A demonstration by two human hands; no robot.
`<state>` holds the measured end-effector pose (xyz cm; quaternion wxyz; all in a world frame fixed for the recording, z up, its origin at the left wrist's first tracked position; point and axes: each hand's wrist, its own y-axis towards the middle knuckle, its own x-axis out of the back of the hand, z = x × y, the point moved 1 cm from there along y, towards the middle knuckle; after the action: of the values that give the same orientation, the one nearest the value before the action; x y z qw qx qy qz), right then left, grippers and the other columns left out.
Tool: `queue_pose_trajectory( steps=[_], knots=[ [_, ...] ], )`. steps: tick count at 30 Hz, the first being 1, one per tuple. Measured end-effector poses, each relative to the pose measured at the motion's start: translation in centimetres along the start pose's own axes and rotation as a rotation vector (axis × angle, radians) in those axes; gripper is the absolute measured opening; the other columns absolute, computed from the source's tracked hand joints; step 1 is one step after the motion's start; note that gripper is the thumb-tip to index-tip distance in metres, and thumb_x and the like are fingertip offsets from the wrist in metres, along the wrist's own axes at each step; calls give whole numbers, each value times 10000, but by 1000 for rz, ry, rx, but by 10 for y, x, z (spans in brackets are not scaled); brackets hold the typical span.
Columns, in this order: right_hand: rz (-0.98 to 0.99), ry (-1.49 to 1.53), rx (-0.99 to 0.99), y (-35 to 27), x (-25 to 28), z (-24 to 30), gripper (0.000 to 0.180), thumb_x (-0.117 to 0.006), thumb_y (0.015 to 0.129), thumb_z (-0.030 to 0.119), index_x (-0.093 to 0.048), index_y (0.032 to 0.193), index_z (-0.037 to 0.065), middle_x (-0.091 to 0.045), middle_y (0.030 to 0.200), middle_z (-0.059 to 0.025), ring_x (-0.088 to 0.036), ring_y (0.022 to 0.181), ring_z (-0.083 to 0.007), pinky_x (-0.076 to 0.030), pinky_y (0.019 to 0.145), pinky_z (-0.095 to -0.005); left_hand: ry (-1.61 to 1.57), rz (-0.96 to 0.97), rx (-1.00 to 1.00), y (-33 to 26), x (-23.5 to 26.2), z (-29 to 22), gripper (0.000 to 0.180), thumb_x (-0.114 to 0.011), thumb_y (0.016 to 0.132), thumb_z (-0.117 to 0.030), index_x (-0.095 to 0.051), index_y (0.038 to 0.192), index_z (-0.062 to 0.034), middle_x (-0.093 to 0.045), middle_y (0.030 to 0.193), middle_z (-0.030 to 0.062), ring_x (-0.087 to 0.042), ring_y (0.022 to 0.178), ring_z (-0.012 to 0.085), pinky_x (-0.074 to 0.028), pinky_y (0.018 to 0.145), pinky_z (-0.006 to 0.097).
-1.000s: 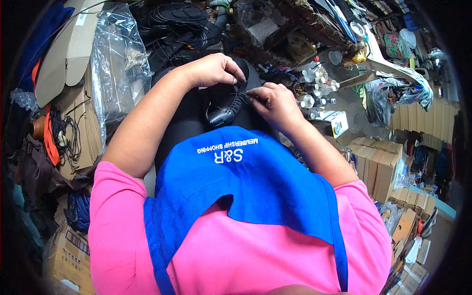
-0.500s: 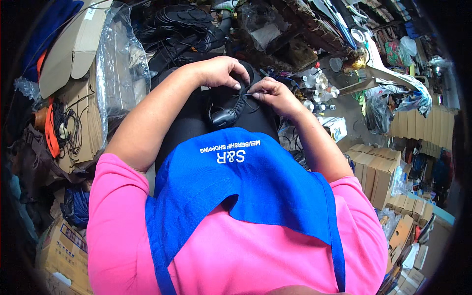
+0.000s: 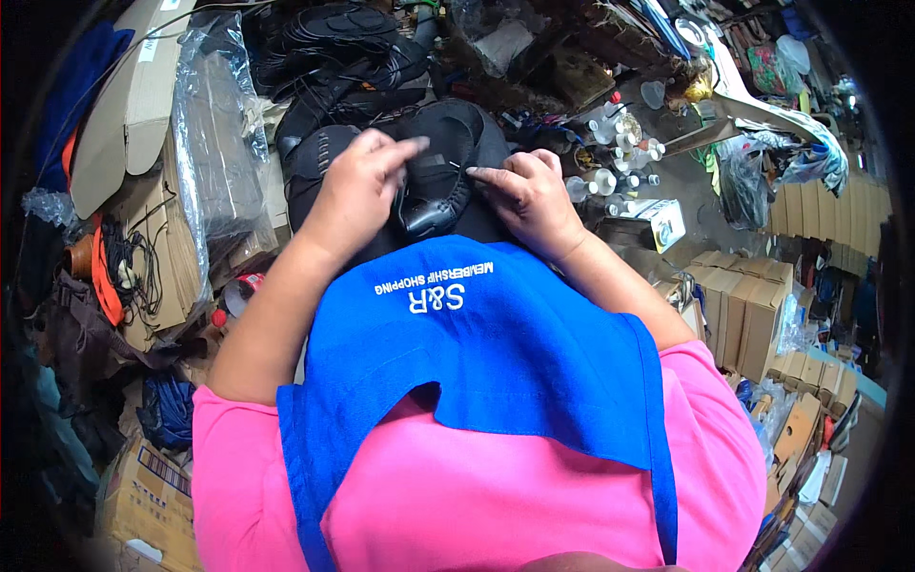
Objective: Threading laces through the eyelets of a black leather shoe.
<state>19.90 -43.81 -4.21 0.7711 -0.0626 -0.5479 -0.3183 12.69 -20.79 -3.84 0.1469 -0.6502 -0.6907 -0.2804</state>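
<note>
Head view, looking down over my lap. Black shoe (image 3: 440, 181) sits on the lap at the top edge of the blue apron (image 3: 496, 362), toe pointing away, heel toward me, roughly centred between both hands. Left hand (image 3: 357, 191) lies over the shoe's left side, fingers stretched across the upper, pressing more than clamping; I'd call it a loose hold on the shoe. Right hand (image 3: 529, 195) is at the shoe's right edge, fingers curled in, index and thumb pinched toward the seam; there may be a thin needle or thread there, but it's too small to tell, so I can't say what the pinch holds. Handling guess: the shoe looks light, soft upper, flexible, stitched rim, slightly glossy so a bit slippery at the toe. The sole edge should be the stiffest part; best hold is around the heel and side wall, thumb inside the opening, not on the soft vamp, which would buckle. More black shoes (image 3: 334, 57) are piled ahead, just beyond the one in hand. Clear plastic bag (image 3: 214, 133) and flat cardboard (image 3: 124, 95) to the left. Small white bottles (image 3: 610, 162) are clustered right of the right hand, near but not touching. Stacked cartons (image 3: 753, 305) further right. Pink sleeves on both arms, apron bib covers the lower middle.
</note>
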Motion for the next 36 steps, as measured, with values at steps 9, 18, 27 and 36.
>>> queue_pose_trajectory(
  steps=[9, 18, 27, 36],
  knots=[
    [122, 111, -142, 2, -2, -10, 351, -657, 752, 63, -682, 1074, 201, -531, 782, -41, -543, 805, -224, -408, 802, -371, 212, -74, -50, -5, -16, 13, 202, -703, 718, -62, -733, 899, -145, -543, 739, 34, -534, 804, 211, -421, 700, 331],
    [271, 400, -214, 25, 5, -31, 440, -521, 705, -89, -707, 1025, 149, -510, 797, -55, -542, 789, -183, -452, 739, -295, 87, 57, -24, 9, -22, 28, 272, -667, 733, -16, -735, 952, -162, -470, 777, 36, -483, 800, 207, -423, 750, 308],
    [271, 421, -215, 25, 4, -33, 375, -557, 744, -65, -711, 1021, 134, -497, 798, -41, -514, 800, -170, -438, 757, -285, 92, 50, -39, 12, -25, 30, 251, -661, 746, -32, -734, 948, -162, -468, 762, 38, -472, 782, 204, -413, 735, 309],
    [371, 622, -287, 26, -5, -44, 251, -640, 832, 81, -716, 1058, 158, -538, 825, -31, -537, 825, -146, -451, 782, -281, -7, 177, -26, 28, -30, 34, 251, -680, 713, -34, -735, 920, -166, -481, 720, 30, -475, 759, 205, -412, 722, 318]
  ],
)
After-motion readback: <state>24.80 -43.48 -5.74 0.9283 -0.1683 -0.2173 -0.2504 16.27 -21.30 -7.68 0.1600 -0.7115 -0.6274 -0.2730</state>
